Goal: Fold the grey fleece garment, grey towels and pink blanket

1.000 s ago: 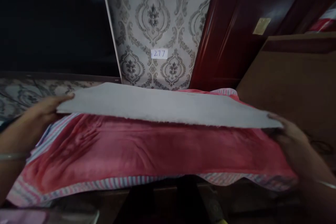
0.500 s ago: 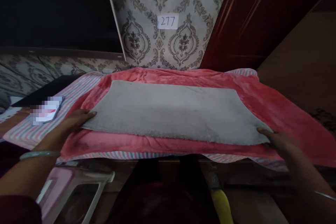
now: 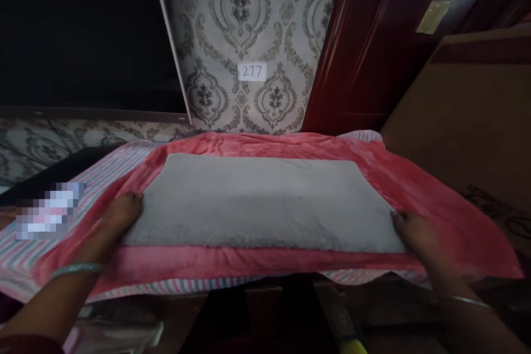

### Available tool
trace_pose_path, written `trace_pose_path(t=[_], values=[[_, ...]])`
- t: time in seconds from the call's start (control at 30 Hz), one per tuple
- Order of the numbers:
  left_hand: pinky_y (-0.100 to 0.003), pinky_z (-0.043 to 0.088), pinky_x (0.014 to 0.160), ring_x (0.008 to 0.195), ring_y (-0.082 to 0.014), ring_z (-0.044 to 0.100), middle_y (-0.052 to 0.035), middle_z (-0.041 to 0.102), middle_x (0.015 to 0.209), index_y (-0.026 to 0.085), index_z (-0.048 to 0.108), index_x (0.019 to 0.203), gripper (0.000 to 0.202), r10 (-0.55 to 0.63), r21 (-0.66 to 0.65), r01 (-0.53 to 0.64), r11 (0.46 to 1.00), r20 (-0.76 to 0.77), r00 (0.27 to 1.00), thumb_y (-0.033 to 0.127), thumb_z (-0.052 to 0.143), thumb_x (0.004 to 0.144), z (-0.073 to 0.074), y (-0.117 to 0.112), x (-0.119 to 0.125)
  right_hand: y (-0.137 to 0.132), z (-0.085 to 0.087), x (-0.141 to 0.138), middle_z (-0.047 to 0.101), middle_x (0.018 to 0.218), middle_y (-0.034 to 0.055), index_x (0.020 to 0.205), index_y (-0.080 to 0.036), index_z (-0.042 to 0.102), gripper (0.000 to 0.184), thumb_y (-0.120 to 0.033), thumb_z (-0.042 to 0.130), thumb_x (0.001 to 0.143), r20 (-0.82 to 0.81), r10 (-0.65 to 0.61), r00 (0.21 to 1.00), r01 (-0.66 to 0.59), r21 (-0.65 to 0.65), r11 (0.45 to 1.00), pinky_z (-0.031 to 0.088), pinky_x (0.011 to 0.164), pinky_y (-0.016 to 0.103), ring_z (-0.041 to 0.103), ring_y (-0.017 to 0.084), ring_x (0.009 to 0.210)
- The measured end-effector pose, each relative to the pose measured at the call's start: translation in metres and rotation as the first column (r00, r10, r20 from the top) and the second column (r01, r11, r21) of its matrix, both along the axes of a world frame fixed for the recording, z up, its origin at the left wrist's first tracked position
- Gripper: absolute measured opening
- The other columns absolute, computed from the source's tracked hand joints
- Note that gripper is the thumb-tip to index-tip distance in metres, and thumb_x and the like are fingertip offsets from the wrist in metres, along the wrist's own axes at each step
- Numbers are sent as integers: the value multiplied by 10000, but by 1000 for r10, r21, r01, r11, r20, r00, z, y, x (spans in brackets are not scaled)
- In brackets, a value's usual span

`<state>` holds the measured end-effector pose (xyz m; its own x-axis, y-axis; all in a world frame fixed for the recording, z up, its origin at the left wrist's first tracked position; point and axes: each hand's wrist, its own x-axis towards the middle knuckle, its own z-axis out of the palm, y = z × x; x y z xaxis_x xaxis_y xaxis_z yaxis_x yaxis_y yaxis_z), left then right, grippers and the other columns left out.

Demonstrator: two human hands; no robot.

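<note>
A grey folded towel lies flat on a red fleece cloth that covers a striped sheet on the table. My left hand sits at the towel's near left corner, its fingers curled on the edge. At the near right corner my right hand grips the towel's edge in the same way. Both wrists wear thin bangles.
A patterned wallpaper panel with a paper label reading 277 stands behind the table. A dark red door is at the right, a brown board beside it. A blurred-out card lies at the left on the striped sheet.
The grey towel was held up off the red cloth a second ago; it has come down and now lies flat. Both hands stayed at its near corners.
</note>
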<state>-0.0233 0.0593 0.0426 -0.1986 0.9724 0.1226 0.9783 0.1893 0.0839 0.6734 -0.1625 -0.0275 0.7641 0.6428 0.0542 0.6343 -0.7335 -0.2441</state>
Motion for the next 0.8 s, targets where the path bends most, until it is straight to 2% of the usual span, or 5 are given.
trace_pose_path(t=[0.13,0.4,0.6,0.7,0.8], values=[[-389,515,829,1035,-321,689,-202,730,1089,108,657,1056,533,56,-42,-57,998,-8,998,390,219,941,-7,-9,4,-2,-2,-16,697,1081,286,1235,-55,663,582,-383,264,968,26,-108,994,108,14,994,538,783,467,688,404,1021],[-380,487,743,1036,-357,683,-236,698,1191,112,665,1081,577,90,-28,-88,996,59,994,422,202,934,0,-17,8,0,0,-23,711,1013,280,1196,-41,679,555,-360,287,969,47,-104,993,102,42,994,553,782,494,704,408,970],[-411,491,774,1056,-368,678,-238,702,1159,96,662,1129,601,78,-36,-76,996,77,994,445,222,917,2,-20,8,-1,0,-24,710,1024,273,1208,-51,670,551,-368,283,976,35,-100,994,98,48,994,551,804,481,701,400,995],[-445,492,777,1026,-381,682,-200,735,1063,135,683,1065,533,72,-8,-71,997,90,993,433,273,899,2,-21,9,0,-2,-23,712,1029,263,1220,-66,661,541,-373,293,968,10,-96,995,95,81,992,547,800,474,697,401,1006],[-433,501,762,981,-367,693,-190,745,993,152,690,970,494,44,24,-47,999,101,994,427,288,889,2,-22,7,0,-8,-17,718,1000,245,1269,-89,629,535,-381,314,950,8,-86,996,84,162,983,548,753,476,707,398,958]])
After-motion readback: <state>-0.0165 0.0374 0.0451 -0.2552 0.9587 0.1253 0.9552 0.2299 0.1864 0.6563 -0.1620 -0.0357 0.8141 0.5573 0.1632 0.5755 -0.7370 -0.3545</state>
